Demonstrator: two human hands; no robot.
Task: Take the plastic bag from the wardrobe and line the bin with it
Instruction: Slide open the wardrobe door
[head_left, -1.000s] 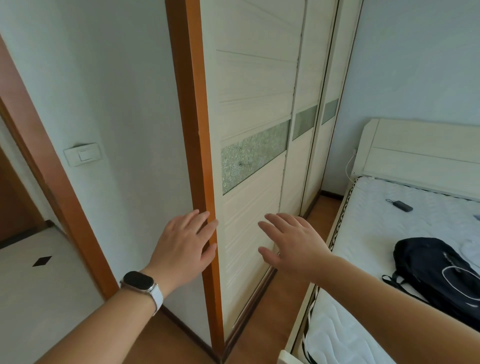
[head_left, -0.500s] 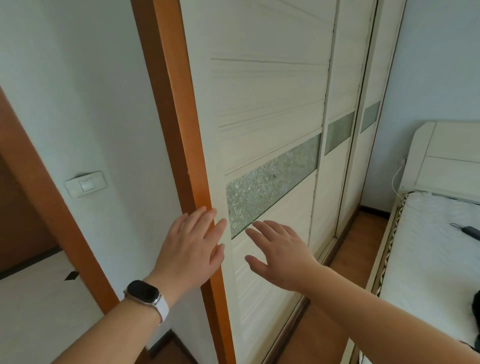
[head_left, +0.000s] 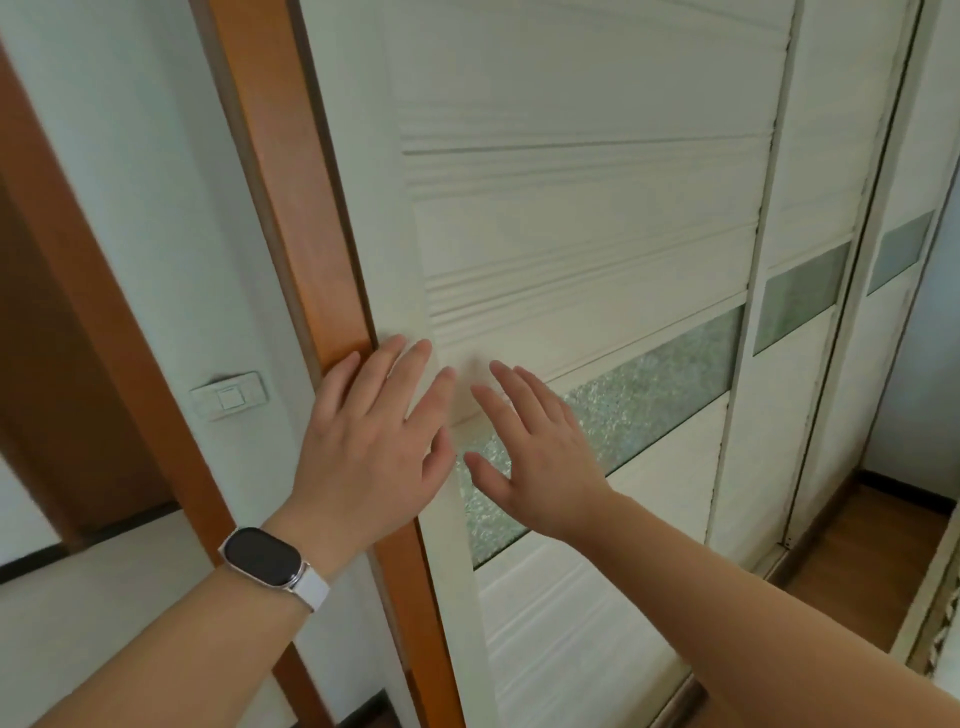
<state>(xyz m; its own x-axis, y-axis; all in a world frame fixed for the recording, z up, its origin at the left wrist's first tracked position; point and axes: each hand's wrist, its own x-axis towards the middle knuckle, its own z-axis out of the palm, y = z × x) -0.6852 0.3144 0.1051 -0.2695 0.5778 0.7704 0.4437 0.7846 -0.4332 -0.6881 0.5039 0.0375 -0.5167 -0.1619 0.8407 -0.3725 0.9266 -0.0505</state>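
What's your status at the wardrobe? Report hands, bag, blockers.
Left hand open, flat at the wardrobe door edge by the orange frame. Right hand open, at the frosted glass strip. Door shut; bag not in view. Nothing blocking.

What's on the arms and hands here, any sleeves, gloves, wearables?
Both hands are bare: left hand, right hand, no gloves or rings visible. Forearms are uncovered, no sleeves in view. The left wrist carries a smartwatch with a dark oblong screen, pale metallic case and white strap.
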